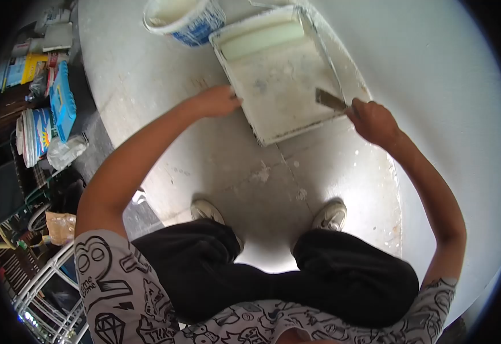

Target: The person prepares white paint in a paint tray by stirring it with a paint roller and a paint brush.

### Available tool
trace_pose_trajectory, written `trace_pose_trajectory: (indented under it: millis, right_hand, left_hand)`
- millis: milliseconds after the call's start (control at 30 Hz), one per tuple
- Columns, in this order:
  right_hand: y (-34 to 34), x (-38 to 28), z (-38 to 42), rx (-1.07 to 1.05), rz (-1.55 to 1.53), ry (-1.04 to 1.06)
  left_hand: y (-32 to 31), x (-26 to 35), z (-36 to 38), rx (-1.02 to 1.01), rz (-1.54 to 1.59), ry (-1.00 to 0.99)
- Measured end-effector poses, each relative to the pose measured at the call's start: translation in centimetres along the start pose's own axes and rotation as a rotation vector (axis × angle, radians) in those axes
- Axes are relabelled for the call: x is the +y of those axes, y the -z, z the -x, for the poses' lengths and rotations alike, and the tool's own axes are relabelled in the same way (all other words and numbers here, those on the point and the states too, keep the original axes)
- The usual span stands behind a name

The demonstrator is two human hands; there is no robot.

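Note:
A paint tray, smeared with pale paint, lies on the floor in front of me. Across its far end rests a cream paint roller. My left hand is closed at the tray's left rim, its fingertips partly hidden there. In my right hand is a putty knife, gripped by the handle. Its flat blade points left over the tray's near right corner.
A white and blue paint bucket stands beyond the tray on the left. A pale wall rises close on the right. Along the left lie stacked books, a blue plastic case and a white wire rack.

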State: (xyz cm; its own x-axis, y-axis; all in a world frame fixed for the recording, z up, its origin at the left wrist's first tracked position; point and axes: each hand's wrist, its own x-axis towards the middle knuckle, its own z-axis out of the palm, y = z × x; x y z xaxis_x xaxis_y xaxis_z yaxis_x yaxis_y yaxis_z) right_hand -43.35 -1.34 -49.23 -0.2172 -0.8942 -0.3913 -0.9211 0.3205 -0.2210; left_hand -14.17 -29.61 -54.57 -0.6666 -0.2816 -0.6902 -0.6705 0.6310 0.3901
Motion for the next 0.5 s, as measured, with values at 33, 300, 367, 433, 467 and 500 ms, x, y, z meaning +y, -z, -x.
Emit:
trace_pose_trajectory:
  millis: [33,300,367,433,467,500]
  right_hand:
    - [1.5,-1.4,0.0,-0.087,0.014,-0.041]
    - [-4.4,-4.8,-4.0,0.024,-0.156,-0.028]
    - [-5.2,-5.0,-5.2,0.066,-0.255,-0.071]
    - [-4.5,-5.1,-6.3,0.063,-0.24,-0.036]
    - [-3.9,-5.3,-7.0,0.061,-0.229,-0.012]
    - [-3.7,-5.3,-8.0,0.07,-0.221,-0.022]
  left_hand:
    - [0.0,0.7,-0.2,0.017,-0.028,0.032]
    - [-2.9,0.0,-2.1,0.175,0.273,0.155]
    - [-3.2,-0.5,-0.9,0.043,0.575,0.169]
    - [-4.4,-1.5,-1.1,0.065,0.567,0.084]
    - [-4.6,-1.6,-1.0,0.083,0.567,0.044]
    - [-4.6,-1.8,-1.1,0.094,0.556,0.02]
